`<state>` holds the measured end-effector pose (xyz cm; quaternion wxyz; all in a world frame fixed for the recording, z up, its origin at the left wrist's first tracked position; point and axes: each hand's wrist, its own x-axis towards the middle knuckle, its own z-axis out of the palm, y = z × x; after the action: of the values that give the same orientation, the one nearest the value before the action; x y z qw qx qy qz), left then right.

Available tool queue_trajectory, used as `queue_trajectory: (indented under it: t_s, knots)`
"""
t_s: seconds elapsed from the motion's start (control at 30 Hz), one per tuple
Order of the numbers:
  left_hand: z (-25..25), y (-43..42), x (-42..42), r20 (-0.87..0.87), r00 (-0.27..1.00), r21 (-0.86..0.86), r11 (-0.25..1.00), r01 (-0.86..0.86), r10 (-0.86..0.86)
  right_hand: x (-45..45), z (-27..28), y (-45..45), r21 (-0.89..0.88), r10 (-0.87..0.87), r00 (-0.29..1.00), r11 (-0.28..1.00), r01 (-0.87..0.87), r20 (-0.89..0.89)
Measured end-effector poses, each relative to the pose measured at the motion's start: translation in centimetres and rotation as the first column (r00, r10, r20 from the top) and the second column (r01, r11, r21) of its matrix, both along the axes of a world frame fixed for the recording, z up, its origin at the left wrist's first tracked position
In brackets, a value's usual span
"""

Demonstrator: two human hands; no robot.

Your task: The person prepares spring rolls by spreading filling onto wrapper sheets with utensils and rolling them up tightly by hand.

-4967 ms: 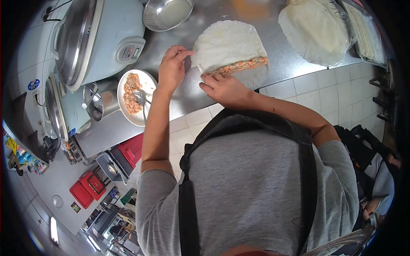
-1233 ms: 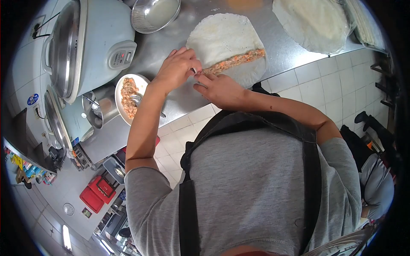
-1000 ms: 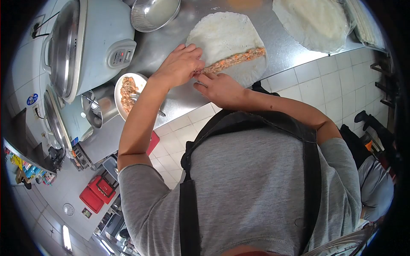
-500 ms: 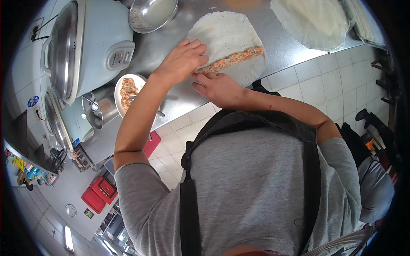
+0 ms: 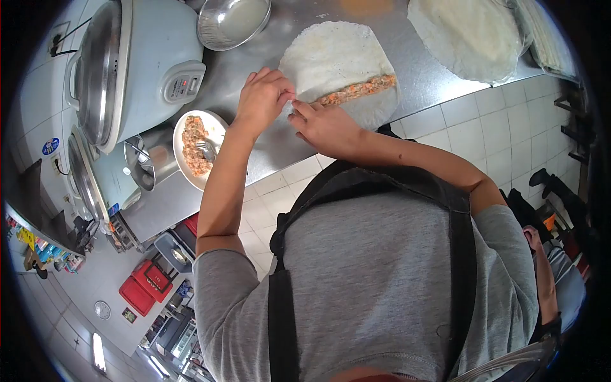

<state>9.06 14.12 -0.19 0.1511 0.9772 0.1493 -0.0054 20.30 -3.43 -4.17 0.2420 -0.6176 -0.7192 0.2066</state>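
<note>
A round, thin, pale dough wrapper [image 5: 337,54] lies flat on the steel counter. Across its near part runs a strip of minced filling [image 5: 359,89] with orange bits. My left hand [image 5: 264,99] is just beyond the wrapper's left edge, thumb and fingers pinched together, with a tiny pale bit showing at the tips. Beside it, my right hand [image 5: 328,127] lies over the wrapper's near-left edge at the strip's left end. Its curled fingertips almost meet the left ones; what they grip is hidden. An oval white dish [image 5: 219,127] holds more minced filling and a fork [image 5: 205,149].
More pale wrappers [image 5: 464,38] lie stacked at the back right. A metal bowl [image 5: 232,22] with pale liquid stands at the back left, near a large rice cooker [image 5: 159,57]. The counter edge [image 5: 267,172] runs before me. Another person's arm [image 5: 544,274] shows at the right.
My left hand has drawn up and left, off the strip's end and the wrapper. My right hand has barely moved. More of the dish and fork shows. Another person's arm has appeared at the right.
</note>
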Motion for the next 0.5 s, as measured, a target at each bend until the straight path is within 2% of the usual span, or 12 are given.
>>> queue_trajectory:
  t_s: [0.13,0.23,0.33,0.43,0.5]
  knots:
    - [0.3,0.3,-0.1,0.093,0.979,-0.009,0.984,-0.180,0.180,0.3,0.7,0.1,0.041,0.006,1.000,0.999,-0.005,-0.018]
    - [-0.1,0.5,-0.2,0.132,0.982,-0.001,0.990,-0.138,0.137,0.7,0.8,0.0,0.088,0.011,1.000,0.996,-0.008,-0.030]
    - [-0.8,0.6,0.7,0.076,0.991,-0.041,0.994,-0.103,0.106,0.8,0.9,0.1,0.083,0.014,1.000,0.996,-0.013,-0.016]
    - [-0.5,0.8,1.7,0.040,0.990,-0.045,0.990,-0.137,0.138,1.0,1.1,0.0,0.086,0.023,0.999,0.996,-0.021,-0.030]
    - [-0.6,1.2,1.7,0.098,0.976,-0.062,0.980,-0.189,0.194,1.4,1.4,-0.3,0.105,0.026,0.998,0.994,-0.020,-0.062]
